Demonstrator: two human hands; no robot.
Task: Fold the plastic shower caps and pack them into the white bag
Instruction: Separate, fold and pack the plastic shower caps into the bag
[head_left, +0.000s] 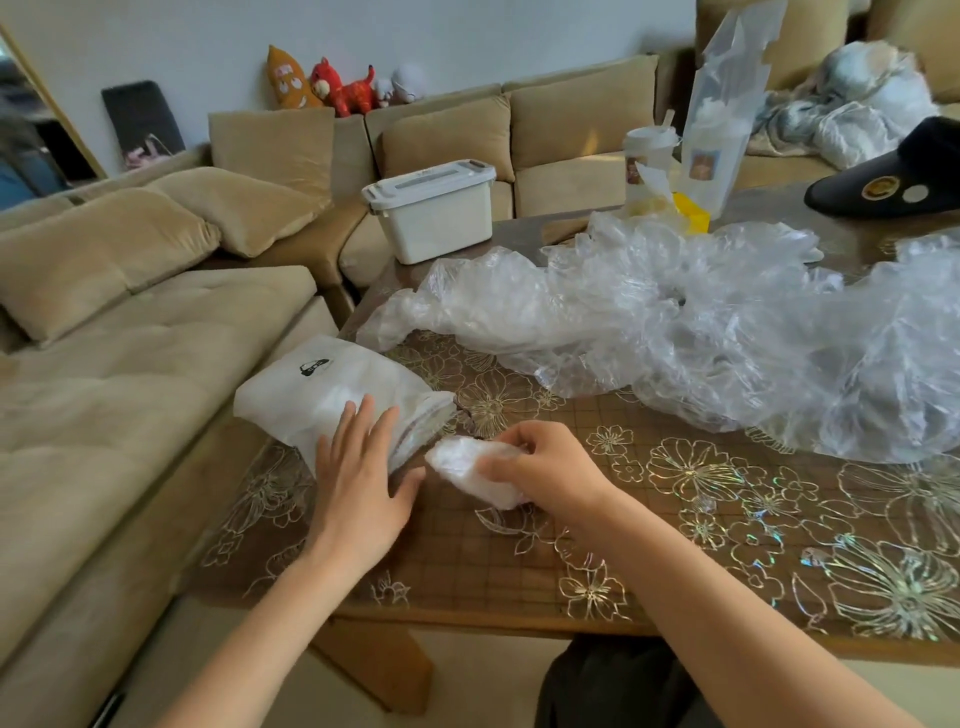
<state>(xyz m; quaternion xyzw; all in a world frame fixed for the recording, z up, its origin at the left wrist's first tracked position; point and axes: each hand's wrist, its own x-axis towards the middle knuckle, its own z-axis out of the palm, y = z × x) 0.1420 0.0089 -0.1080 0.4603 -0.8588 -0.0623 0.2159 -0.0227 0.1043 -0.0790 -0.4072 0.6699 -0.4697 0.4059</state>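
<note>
The left hand (358, 483) lies flat with straight fingers on the bag (332, 395), likely steadying its mouth, while just right of the bag the right hand (545, 467) grips a folded cap (467, 470), ready for packing.

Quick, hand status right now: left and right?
Left hand: open, resting flat on the white plastic bag.
Right hand: closed, gripping a folded clear plastic shower cap.
</note>
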